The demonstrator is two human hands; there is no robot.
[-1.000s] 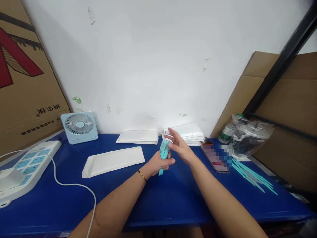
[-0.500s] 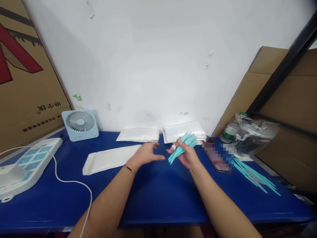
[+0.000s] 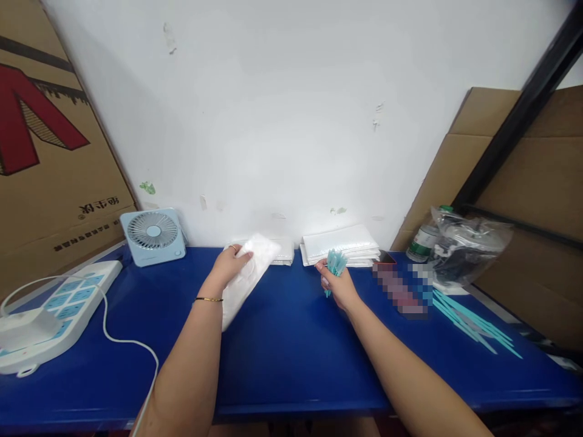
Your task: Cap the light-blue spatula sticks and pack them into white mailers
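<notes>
Forearms of one person reach in from the bottom edge across a blue table [image 3: 291, 364]. Left hand [image 3: 230, 264], at about 11 o'clock from the table's middle, is closed on a white padded envelope [image 3: 246, 276]; the envelope is lifted at its far end and slants down toward the near side, where half a second ago it lay flat on the table at 10 o'clock and the left hand hovered open beside it. Right hand [image 3: 339, 288], at about 1 o'clock, is clamped around a bundle of teal sticks [image 3: 334, 267], held nearly upright with the tips fanned above the fist; earlier the bundle leaned toward the left hand, and a second ago the left hand held it. The two hands now stand well apart.

At 3 o'clock lie loose teal sticks [image 3: 473, 331] on the table, with a phone [image 3: 396, 282] between them and the right hand. At 9 o'clock sits a white power strip [image 3: 54, 309] with a white cable [image 3: 122, 340] looping toward the near edge. Farther back, two stacks of white envelopes [image 3: 341, 246] lie against the wall at 12 o'clock, a small blue fan [image 3: 153, 235] stands at 10 o'clock, and a clear plastic bag [image 3: 464, 246] beside a bottle [image 3: 421, 241] rests at 2 o'clock.
</notes>
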